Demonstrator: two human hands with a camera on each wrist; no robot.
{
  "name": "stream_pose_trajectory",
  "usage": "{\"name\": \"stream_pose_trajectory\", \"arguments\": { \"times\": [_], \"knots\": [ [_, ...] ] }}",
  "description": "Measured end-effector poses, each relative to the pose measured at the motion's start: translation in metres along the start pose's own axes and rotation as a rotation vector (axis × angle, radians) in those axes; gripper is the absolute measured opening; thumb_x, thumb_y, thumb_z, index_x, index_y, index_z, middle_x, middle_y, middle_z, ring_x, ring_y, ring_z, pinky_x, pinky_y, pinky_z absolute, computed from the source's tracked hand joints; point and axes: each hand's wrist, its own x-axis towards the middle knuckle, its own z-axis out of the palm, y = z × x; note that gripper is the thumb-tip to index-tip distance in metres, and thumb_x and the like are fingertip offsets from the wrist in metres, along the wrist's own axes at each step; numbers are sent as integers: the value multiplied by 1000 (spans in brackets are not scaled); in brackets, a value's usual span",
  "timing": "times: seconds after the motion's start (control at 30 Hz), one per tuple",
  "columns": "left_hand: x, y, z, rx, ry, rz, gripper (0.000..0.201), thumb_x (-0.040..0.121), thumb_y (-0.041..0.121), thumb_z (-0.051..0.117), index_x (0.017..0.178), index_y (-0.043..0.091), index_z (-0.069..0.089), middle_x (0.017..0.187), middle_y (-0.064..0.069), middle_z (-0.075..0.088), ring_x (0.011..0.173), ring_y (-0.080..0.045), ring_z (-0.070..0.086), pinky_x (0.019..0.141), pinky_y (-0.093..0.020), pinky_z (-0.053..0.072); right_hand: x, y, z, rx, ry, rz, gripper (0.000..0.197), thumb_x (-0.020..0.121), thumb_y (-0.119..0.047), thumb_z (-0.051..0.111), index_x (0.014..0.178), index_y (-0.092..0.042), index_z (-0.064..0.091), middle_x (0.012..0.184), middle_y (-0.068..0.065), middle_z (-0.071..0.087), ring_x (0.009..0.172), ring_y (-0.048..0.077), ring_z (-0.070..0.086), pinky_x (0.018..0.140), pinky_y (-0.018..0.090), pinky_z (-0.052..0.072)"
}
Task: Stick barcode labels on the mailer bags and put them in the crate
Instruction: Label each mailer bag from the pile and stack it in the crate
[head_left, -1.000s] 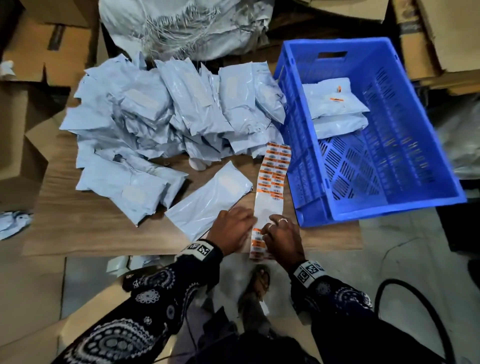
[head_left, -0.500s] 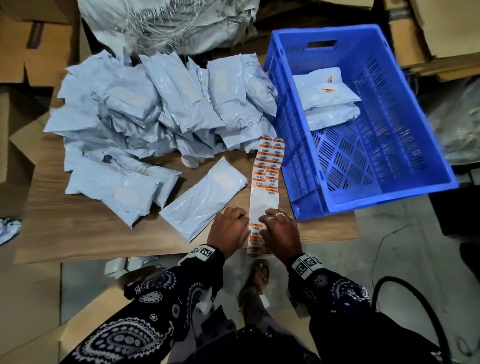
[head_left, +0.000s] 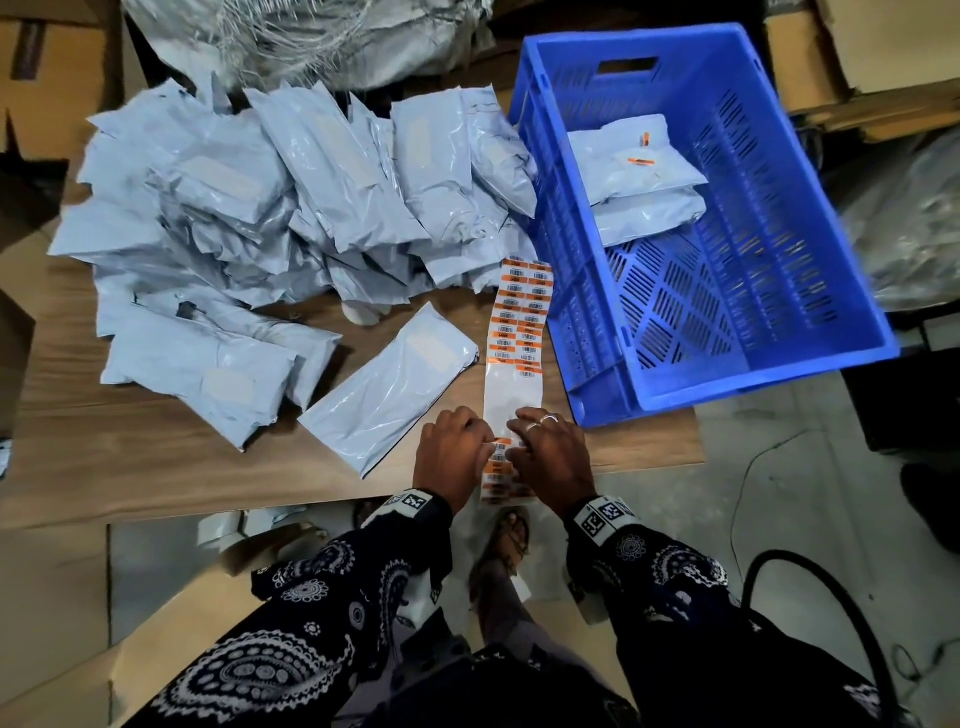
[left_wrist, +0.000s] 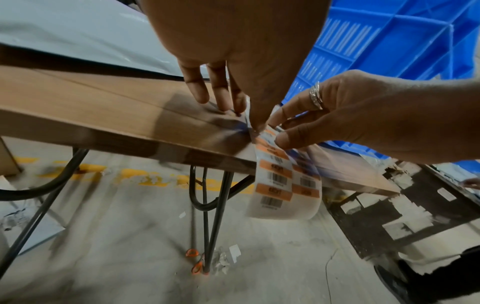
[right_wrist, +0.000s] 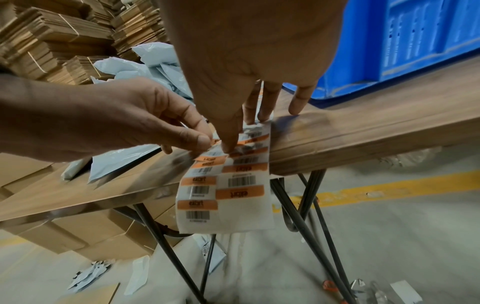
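Where the label strip (head_left: 517, 364) droops over the near edge of the wooden table (head_left: 130, 457), low in the centre of the head view, both hands meet on it; the left hand (head_left: 451, 457) pinches the corner of one orange barcode label (right_wrist: 213, 142) between thumb and forefinger, and the right hand (head_left: 553, 460) presses its thumb and straight fingers on the strip beside it; one mailer bag (head_left: 389, 387) lies alone just left of the strip, near the hands; a heap of mailer bags (head_left: 291, 208) fills the upper left of the frame; the blue crate (head_left: 779, 234) sits at the upper right, touching the strip's far end, with two labelled bags (head_left: 634, 176) stacked at its far wall.
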Motion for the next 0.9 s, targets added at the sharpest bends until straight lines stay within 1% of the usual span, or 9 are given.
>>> {"name": "stream_pose_trajectory", "arguments": {
  "times": [0.23, 0.3, 0.4, 0.5, 0.63, 0.7, 0.77, 0.83, 0.9],
  "knots": [
    [-8, -7, -6, -160, 26, 55, 17, 91, 31, 55, 88, 17, 64, 102, -1, 58, 92, -25, 57, 74, -44, 48, 2, -2, -4, -16, -19, 2, 42, 83, -35, 70, 124, -23, 69, 139, -1, 60, 129, 22, 52, 101, 39, 36],
    [-14, -14, -10, -234, 46, 62, 19, 90, 34, 54, 87, 18, 63, 101, 2, 58, 90, -22, 57, 75, -45, 49, 2, -3, -5, -9, -20, 15, 43, 84, -34, 70, 126, -24, 68, 141, -2, 59, 131, 21, 50, 103, 38, 34],
    [-22, -24, -17, -344, 72, 33, 13, 92, 29, 58, 88, 18, 64, 100, 5, 58, 92, -19, 57, 80, -46, 49, 1, -4, -8, -17, -30, 4, 45, 85, -34, 70, 129, -25, 66, 144, -3, 56, 134, 20, 48, 104, 36, 32],
    [-27, -31, -24, -386, 107, -20, 14, 93, 31, 56, 92, 20, 65, 102, 6, 56, 95, -19, 57, 82, -46, 49, 4, -5, -14, -43, -82, -16, 49, 84, -42, 73, 129, -27, 66, 144, -4, 57, 135, 17, 48, 108, 37, 32],
    [-31, -37, -38, -513, 201, -145, 13, 92, 31, 58, 92, 22, 67, 99, 10, 54, 95, -14, 59, 84, -42, 52, 13, -25, -25, 76, -73, -40, 51, 78, -63, 68, 116, -29, 71, 125, -11, 65, 120, 8, 56, 103, 38, 41],
    [-32, -40, -46, -543, 250, -169, 14, 92, 29, 61, 91, 18, 70, 97, 8, 56, 93, -12, 60, 84, -40, 53, 17, -48, -31, 275, -55, 5, 44, 80, -55, 76, 113, -26, 73, 113, -15, 67, 108, 2, 58, 99, 30, 43],
    [-33, -45, -54, -570, 282, -178, 11, 91, 26, 65, 91, 18, 72, 96, 8, 58, 91, -8, 61, 84, -38, 54, 24, -70, -36, 474, -60, 35, 29, 83, -38, 80, 106, -20, 75, 101, -13, 71, 96, 0, 62, 90, 21, 46],
    [-35, -54, -62, -573, 299, -185, 6, 91, 23, 67, 90, 20, 72, 95, 9, 59, 89, -4, 60, 82, -37, 54, 34, -87, -36, 579, -83, 29, 9, 87, -23, 77, 95, -18, 76, 90, -12, 73, 84, -4, 64, 81, 19, 47],
    [-35, -61, -69, -568, 322, -179, 4, 91, 21, 68, 90, 21, 72, 94, 9, 60, 88, -3, 60, 80, -35, 55, 43, -97, -35, 641, -116, 40, 1, 89, -20, 75, 88, -21, 75, 84, -11, 73, 80, -4, 66, 78, 20, 50]
  ]
}}
